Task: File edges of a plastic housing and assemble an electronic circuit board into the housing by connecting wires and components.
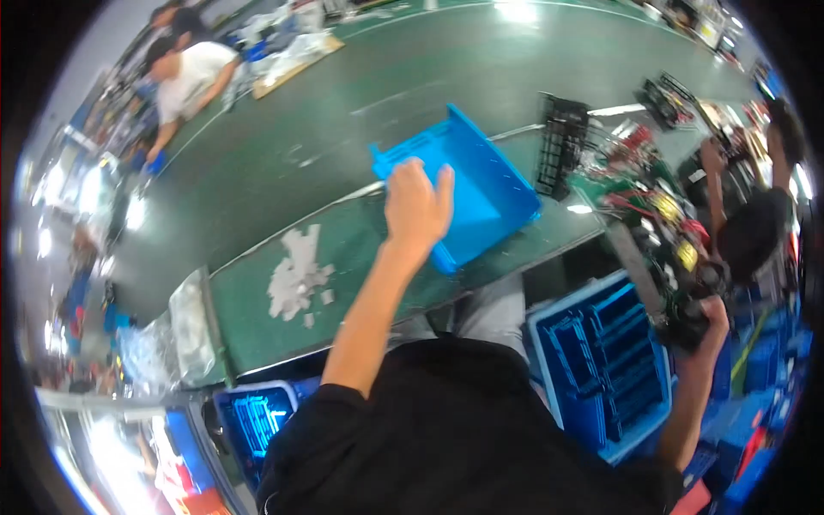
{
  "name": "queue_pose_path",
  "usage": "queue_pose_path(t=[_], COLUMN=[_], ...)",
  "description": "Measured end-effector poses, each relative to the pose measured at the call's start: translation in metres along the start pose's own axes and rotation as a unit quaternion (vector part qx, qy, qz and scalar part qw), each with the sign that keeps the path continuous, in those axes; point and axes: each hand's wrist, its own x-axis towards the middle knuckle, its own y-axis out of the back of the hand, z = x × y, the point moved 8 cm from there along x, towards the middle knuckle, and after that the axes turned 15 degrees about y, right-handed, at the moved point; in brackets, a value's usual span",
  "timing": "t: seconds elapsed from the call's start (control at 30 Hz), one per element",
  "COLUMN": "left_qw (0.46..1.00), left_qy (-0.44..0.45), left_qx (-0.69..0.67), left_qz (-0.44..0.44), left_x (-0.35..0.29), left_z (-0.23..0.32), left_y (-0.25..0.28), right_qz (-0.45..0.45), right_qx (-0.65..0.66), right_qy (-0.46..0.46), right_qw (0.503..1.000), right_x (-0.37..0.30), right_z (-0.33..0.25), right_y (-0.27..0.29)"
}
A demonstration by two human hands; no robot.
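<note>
The blue tray (485,210), open-topped and with its interior bare, lies on the green table (245,311) just above the middle of the frame, turned so that one corner points to the top. The person's left hand (418,206) is at its left wall, thumb spread apart from the fingers and laid over the inner side; motion blur hides whether the fingers are clenched on the rim or merely rest there, so its grasp cannot be told. The right hand (713,319), at the lower right of the frame, appears curled around a dark part (684,322) too blurred to identify.

The tray looks like moulded plastic: probably light for its size, stiff along the raised walls and not easily broken, though its smooth faces may slip under dry fingers. A pinch over the rim, thumb inside and fingers outside, seems a sound hold; one hand on one wall would likely let it swing or tip, while opposite walls give better balance. The right side calls for care, as a black slotted rack (562,146) stands near it. Pale scraps (296,279) lie well apart, left of centre.
</note>
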Motion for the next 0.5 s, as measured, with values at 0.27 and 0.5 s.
queue_pose_path(t=[0.27,0.5], left_qw=[0.743,0.248], left_qy=[-0.136,0.193], left_qx=[-0.519,-0.678], left_qz=[-0.4,-0.665], left_x=[0.03,-0.03], left_z=[0.081,0.087], left_y=[-0.021,-0.069], right_qz=[-0.039,0.052], right_qx=[0.096,0.083], right_qy=[-0.067,-0.058], right_qw=[0.992,0.994], right_x=[-0.049,-0.07], right_z=[0.011,0.001], right_y=[-0.058,-0.052])
